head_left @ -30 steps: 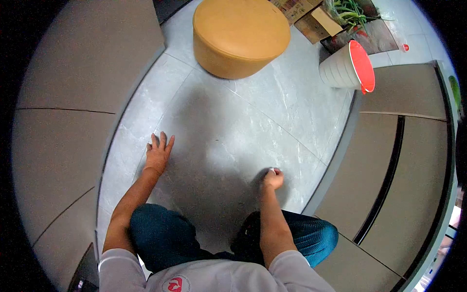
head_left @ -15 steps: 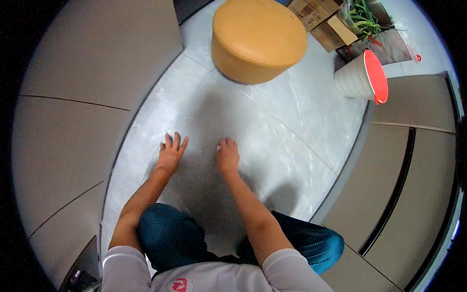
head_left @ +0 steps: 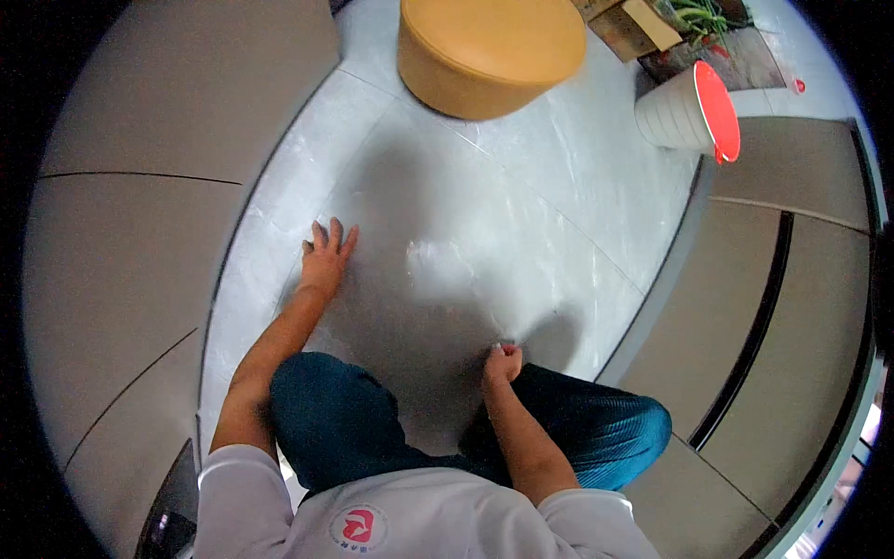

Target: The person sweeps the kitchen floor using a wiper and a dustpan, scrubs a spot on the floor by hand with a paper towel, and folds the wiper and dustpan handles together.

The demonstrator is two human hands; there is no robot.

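Note:
My left hand [head_left: 325, 258] rests on the grey tiled floor [head_left: 549, 252] with its fingers spread and nothing in it. Close to my right knee, my right hand [head_left: 504, 362] is closed with the fingertips pinched together. A small pale spot shows at those fingertips, but whether it is a held thing or a nail I cannot tell. Faint whitish streaks and a bright patch of light mark the floor between the hands and beyond them.
Ahead stands a round tan stool [head_left: 494, 56]. To its right are a white bin with a red inside [head_left: 672, 114], a cardboard box [head_left: 622, 35] and green leafy stalks [head_left: 698, 16]. Grey-brown cabinets line the left [head_left: 140, 252] and right [head_left: 712, 307].
My right hand has drawn back toward my right knee, still closed. My left hand stays spread on the floor. The whole view has shifted a little, with the stool and bin higher up.

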